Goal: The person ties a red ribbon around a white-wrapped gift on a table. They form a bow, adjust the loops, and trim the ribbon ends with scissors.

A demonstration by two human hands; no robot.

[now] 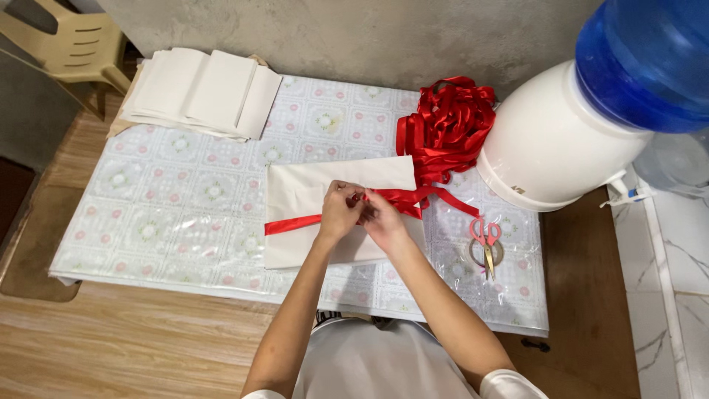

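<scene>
A folded cream cloth (310,186) lies on the table in front of me with a red ribbon (292,223) running across it. My left hand (340,213) and my right hand (382,218) meet over the middle of the cloth, fingers pinched on the ribbon where its ends cross. The ribbon trails right from my hands to a loose heap of red ribbon (447,125) at the back of the table.
A stack of folded cream cloths (201,92) sits at the table's far left. Red-handled scissors (486,244) lie to the right of my hands. A white water dispenser with a blue bottle (591,118) stands at the right. The floral plastic tablecloth (162,214) covers the table. A yellow chair (74,44) stands behind.
</scene>
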